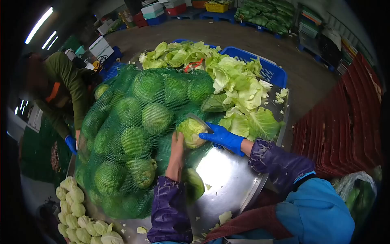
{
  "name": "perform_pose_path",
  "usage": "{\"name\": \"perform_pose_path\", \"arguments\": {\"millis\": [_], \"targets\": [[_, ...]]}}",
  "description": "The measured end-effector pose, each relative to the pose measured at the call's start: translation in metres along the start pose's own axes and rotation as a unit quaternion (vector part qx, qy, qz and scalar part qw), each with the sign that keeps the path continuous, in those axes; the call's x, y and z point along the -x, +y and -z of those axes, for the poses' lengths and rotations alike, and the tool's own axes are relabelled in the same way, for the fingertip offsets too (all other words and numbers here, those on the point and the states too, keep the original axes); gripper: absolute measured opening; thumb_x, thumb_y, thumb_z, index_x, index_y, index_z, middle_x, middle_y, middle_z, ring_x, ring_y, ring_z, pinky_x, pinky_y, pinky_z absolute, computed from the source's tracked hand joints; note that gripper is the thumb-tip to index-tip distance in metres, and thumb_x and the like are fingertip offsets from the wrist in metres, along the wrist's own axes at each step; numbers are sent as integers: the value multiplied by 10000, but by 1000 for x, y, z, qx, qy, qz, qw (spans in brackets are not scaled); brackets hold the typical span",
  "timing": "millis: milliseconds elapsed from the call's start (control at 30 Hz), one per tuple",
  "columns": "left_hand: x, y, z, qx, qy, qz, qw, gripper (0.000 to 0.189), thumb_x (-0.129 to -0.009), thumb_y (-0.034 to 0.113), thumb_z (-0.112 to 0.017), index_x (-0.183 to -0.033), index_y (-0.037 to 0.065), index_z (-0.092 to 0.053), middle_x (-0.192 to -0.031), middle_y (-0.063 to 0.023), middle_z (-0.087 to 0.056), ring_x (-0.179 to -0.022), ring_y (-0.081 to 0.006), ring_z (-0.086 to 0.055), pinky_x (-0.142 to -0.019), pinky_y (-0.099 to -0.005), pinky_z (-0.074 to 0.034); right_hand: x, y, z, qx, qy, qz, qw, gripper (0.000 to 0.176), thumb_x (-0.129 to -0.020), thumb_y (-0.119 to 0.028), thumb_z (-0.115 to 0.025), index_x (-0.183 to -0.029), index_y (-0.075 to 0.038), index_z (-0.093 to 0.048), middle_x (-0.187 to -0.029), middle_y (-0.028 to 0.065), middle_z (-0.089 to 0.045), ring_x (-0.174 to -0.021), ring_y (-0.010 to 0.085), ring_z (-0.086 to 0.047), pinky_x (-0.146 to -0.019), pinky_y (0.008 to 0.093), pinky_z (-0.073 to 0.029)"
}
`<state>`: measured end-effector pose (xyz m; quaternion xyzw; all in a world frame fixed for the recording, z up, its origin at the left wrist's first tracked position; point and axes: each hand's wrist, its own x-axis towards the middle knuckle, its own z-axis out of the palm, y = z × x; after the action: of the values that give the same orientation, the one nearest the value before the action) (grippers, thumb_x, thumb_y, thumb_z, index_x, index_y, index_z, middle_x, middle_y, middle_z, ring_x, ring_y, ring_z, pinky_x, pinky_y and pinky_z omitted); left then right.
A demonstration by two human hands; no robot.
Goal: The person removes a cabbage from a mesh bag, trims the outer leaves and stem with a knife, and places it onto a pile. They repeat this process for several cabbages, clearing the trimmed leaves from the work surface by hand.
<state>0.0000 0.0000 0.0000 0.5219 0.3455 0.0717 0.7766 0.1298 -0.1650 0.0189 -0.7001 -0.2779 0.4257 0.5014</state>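
Observation:
A trimmed, pale green cabbage (191, 132) sits in front of me at the edge of the green net. My bare left hand (176, 154) grips it from the near left side. In a blue glove, my right hand (222, 137) is closed round a knife (199, 121), whose blade lies against the cabbage's upper right; the handle is hidden in the glove. Large green mesh sacks (134, 122) full of cabbages fill the left of the metal table (219, 166). Close to my left wrist lies another green cabbage piece (194, 185).
Loose cabbage leaves (239, 89) are heaped at the far right, by a blue crate (268, 71). Several trimmed cabbages (75, 199) are piled at the lower left. A co-worker (67, 85) bends over the left side. Stacked dark red baskets (341, 122) stand at right.

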Motion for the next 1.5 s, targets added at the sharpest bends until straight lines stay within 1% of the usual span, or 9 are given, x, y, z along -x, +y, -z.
{"name": "perform_pose_path", "arguments": {"millis": [167, 233, 367, 567, 633, 833, 1000, 1367, 1500], "targets": [[74, 16, -31, -114, 78, -108, 985, 788, -812, 284, -684, -1436, 157, -219, -1334, -172, -346, -1165, -274, -449, -829, -368, -471, 34, -2, 6, -176, -27, -14, 984, 654, -867, -350, -625, -1384, -69, -337, -645, -49, -434, -479, 52, -388, -404, 199, -337], [129, 18, -29, -180, 79, -124, 973, 898, -742, 247, -738, -1437, 106, -186, -1293, -179, -365, -1142, -269, -454, -849, -359, -469, 58, -4, -1, -216, -81, -20, 973, 667, -811, -365, -683, -1334, -55, -409, -894, 36, -583, -704, 100, -570, -604, 246, -493], [194, -26, -14, -486, 76, -240, 837, 1117, -584, 252, -846, -1415, 8, -141, -1295, -253, -368, -1175, -361, -434, -865, -413, -475, 81, -14, -21, -223, -259, 83, 936, 873, -699, -207, -790, -1416, -64, -312, -1330, 111, -467, -1229, 174, -413, -1048, 309, -312], [263, -75, -20, -358, 137, 3, 924, 1056, -557, 270, -857, -1372, 8, -240, -1313, -292, -349, -1223, -405, -380, -994, -436, -371, 107, 16, -75, 113, -315, 172, 927, 795, -705, -250, -797, -1372, -86, -396, -1285, 100, -514, -1141, 150, -491, -970, 300, -402], [270, -67, -23, -576, 203, -156, 776, 1045, -529, 247, -866, -1351, 3, -271, -1322, -288, -335, -1231, -415, -364, -974, -461, -384, 116, 11, -89, 112, -301, 166, 932, 773, -708, -284, -795, -1351, -81, -418, -1233, 107, -540, -1106, 159, -510, -936, 296, -420], [256, -87, -1, -446, 224, -180, 847, 1034, -521, 235, -854, -1329, -47, -274, -1276, -268, -363, -1204, -389, -389, -1020, -432, -340, 125, 17, -84, 120, -206, 172, 956, 673, -841, -335, -643, -1330, 39, -371, -1288, 208, -447, -1110, 279, -528, -917, 332, -437], [246, -93, 25, -365, 229, -154, 889, 1034, -554, 289, -819, -1334, -85, -252, -1264, -257, -392, -1185, -363, -421, -1012, -398, -352, 151, 43, -90, 312, -75, 392, 862, 199, -867, -135, -533, -1054, -67, -535, -878, 78, -568, -608, 242, -609, -534, 354, -513], [228, -75, 12, -440, 229, -115, 860, 941, -577, 324, -800, -1302, -43, -325, -1217, -260, -432, -1126, -380, -468, -920, -429, -428, 119, 53, -106, 428, -71, 361, 825, 338, -799, -83, -532, -1130, -63, -468, -709, 115, -575, -572, 296, -608, -465, 389, -490], [235, -75, -14, -486, 253, -125, 827, 962, -568, 330, -808, -1299, -57, -316, -1212, -263, -420, -1102, -399, -472, -899, -447, -437, 100, 58, -115, 370, -149, 59, 915, 371, -948, -335, -343, -1098, -67, -551, -872, 200, -640, -805, 382, -609, -763, 451, -469]]}}
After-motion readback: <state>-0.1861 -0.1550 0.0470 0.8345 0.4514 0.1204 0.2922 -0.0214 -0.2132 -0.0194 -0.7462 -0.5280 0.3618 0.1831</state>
